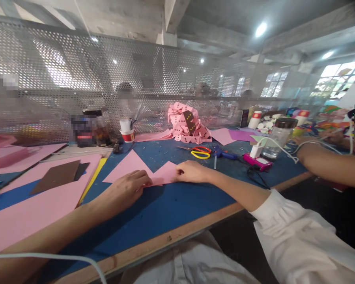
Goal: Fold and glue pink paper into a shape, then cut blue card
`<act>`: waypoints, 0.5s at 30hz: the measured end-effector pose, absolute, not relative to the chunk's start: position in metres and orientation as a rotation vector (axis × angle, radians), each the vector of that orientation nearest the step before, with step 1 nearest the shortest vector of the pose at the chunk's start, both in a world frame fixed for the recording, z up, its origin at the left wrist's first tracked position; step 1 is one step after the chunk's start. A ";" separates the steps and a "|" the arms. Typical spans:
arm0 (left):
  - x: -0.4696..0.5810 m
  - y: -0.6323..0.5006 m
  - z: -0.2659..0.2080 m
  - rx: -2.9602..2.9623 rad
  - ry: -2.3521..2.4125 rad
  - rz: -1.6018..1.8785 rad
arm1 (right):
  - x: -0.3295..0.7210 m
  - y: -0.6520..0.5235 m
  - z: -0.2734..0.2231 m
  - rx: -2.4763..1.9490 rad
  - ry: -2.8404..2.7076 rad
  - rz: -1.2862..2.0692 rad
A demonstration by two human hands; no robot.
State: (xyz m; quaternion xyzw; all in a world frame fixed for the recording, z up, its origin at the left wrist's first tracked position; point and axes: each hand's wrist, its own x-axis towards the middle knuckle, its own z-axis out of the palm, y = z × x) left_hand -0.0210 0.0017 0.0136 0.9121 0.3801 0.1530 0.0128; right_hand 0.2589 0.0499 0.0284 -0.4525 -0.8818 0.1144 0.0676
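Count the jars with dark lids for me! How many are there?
2. One jar is near the mesh screen, left of the paper cup. The clear jar is right, beside the pink plug box. More may hide in the clutter.

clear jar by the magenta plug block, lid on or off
On: a dark lid covers the top of the clear jar; how tightly, I cannot tell.

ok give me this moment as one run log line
left hand: on pink paper | right hand: at the paper's right edge | beyond: scissors, glue gun
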 end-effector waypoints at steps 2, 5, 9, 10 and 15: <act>-0.021 0.001 0.012 2.875 1.162 0.489 | 0.259 0.049 0.029 -1.367 -2.657 0.346; -0.021 0.001 0.010 2.948 1.114 0.502 | 0.258 0.048 0.030 -1.371 -2.662 0.349; -0.020 -0.001 0.011 3.028 1.077 0.484 | 0.258 0.049 0.031 -1.360 -2.669 0.350; -0.020 -0.001 0.012 3.036 1.079 0.479 | 0.258 0.049 0.031 -1.357 -2.669 0.349; -0.017 -0.003 0.013 3.042 1.071 0.459 | 0.259 0.049 0.030 -1.359 -2.662 0.350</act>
